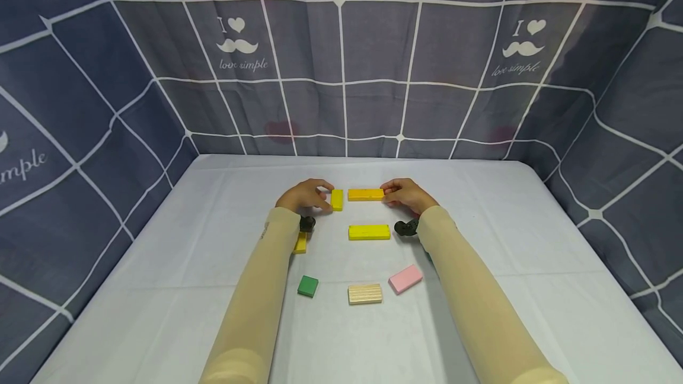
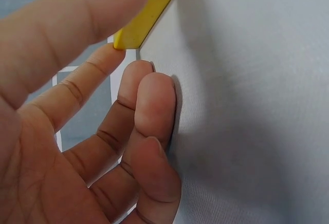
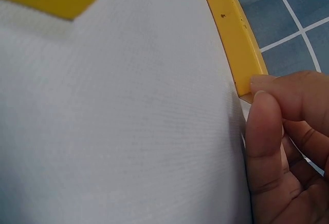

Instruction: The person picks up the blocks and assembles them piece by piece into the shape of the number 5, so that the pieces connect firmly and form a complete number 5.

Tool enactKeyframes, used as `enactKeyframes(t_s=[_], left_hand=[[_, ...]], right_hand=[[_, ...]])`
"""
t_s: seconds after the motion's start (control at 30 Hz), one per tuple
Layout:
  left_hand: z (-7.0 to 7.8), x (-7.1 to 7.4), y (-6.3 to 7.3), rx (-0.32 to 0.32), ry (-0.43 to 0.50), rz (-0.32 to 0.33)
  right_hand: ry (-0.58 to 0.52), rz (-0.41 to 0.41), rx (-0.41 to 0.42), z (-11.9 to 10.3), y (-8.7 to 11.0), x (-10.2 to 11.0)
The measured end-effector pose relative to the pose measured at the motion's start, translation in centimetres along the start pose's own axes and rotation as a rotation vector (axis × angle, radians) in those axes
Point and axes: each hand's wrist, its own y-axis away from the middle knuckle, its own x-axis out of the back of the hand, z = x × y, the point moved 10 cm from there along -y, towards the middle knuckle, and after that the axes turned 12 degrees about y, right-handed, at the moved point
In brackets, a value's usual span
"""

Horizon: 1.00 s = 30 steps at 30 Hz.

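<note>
At the far part of the table my left hand (image 1: 305,195) pinches a short yellow block (image 1: 337,200) between thumb and index finger. In the left wrist view the same yellow block (image 2: 149,18) shows partly behind the thumb, with the other fingers curled below. My right hand (image 1: 409,195) pinches the right end of a long orange-yellow block (image 1: 366,195) with thumb and fingertip. The right wrist view has this orange-yellow block (image 3: 234,34) lying along the cloth. A narrow gap separates the two held blocks. Nearer me lies a long bright yellow block (image 1: 369,232).
A green block (image 1: 308,286), a ridged wooden block (image 1: 365,294) and a tilted pink block (image 1: 405,279) lie closer to me. Another yellow block (image 1: 300,243) is partly hidden by the left sleeve. Grey checked curtains (image 1: 373,64) surround the white-covered table (image 1: 507,242).
</note>
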Motion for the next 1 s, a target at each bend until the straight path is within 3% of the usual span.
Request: enactKeyframes(t_s=[0.27,0.57,1.0], left_hand=[[0.43,-0.29,-0.27,-0.014,-0.033,-0.002],[0.57,-0.58,-0.37,0.014,-0.062,0.006],[0.76,-0.84,-0.47,-0.003,-0.024,-0.005]], right_hand=[[0.012,0.004,-0.003,0.01,0.01,-0.02],[0.010,0.000,-0.008,-0.03,0.07,0.04],[0.007,-0.003,-0.022,0.23,-0.27,0.12]])
